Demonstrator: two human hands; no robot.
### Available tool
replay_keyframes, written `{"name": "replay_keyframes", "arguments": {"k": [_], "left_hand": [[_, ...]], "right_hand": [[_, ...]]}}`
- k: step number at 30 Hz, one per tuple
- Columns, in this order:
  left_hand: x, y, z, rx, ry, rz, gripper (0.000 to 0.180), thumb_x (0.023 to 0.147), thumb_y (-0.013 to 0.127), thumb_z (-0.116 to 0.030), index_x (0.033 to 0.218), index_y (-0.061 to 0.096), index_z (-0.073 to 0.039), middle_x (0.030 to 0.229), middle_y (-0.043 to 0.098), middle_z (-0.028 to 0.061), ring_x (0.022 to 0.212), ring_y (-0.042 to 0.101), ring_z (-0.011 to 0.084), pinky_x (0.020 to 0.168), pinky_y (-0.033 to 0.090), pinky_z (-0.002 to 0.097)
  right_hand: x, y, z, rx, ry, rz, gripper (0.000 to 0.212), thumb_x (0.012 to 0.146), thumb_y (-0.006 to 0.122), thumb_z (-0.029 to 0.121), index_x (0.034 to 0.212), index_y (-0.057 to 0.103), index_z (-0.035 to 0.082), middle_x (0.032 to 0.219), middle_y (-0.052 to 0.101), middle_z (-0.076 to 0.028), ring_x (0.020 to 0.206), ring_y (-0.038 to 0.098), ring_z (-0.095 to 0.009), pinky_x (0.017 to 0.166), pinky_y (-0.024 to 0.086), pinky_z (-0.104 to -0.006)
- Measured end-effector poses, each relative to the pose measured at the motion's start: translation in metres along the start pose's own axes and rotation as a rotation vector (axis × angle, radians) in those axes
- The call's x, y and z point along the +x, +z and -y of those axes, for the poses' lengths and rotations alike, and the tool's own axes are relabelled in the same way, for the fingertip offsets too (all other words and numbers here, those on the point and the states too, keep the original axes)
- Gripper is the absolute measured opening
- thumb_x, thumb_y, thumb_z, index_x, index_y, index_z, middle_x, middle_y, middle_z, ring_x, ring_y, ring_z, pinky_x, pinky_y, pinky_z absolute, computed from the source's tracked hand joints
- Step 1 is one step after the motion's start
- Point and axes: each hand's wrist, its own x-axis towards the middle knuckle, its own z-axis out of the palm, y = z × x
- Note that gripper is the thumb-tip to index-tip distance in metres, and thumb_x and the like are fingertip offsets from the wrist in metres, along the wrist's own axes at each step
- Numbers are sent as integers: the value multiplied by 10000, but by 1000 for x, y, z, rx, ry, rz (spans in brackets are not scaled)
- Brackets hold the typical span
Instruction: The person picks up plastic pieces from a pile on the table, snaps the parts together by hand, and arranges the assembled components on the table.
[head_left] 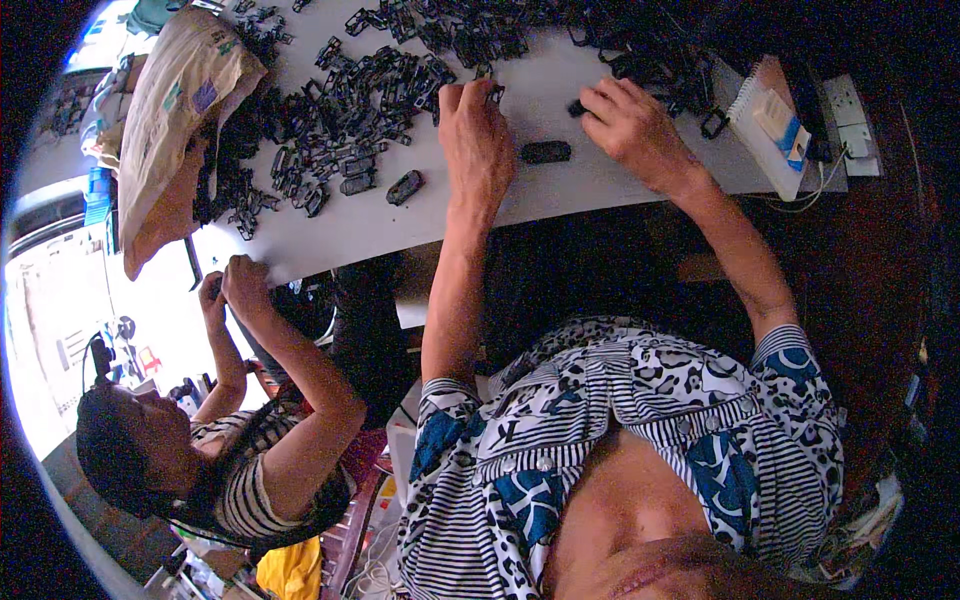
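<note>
Lying beside left hand (476, 128), black casing (545, 152)

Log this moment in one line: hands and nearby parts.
left hand: at small black frame, grip unclear | right hand: pinching dark piece | between hands: black oblong case on white table

The person's left hand (474, 125) and right hand (634, 128) reach forward, apart, fingers (602, 103) curled, forearms (457, 300) bare.

I count one spiral notebook (752, 125) at two o'clock, one pale sack (178, 115) at ten, one co-worker (245, 495) at eight, and black parts (365, 90) at eleven (too many heaped to count).
</note>
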Motion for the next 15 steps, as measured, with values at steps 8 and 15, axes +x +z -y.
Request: {"name": "replay_keyframes", "arguments": {"k": [8,15], "left_hand": [[6,-4,5,-353,-246,193,150,790,567,22,926,627,4,823,555,118,720,585,252,666,471,335],[1,-4,0,-678,-438,180,217,775,611,73,975,617,-8,928,652,90,782,629,199,684,485,303]], "right_hand": [[-2,8,15,8,-69,-113,133,695,590,140,797,569,56,864,553,-57,816,593,-228,666,527,-354],[-3,12,16,163,204,-29,168,781,556,71,948,537,56,874,534,-124,688,628,-267,576,532,-372]]}}
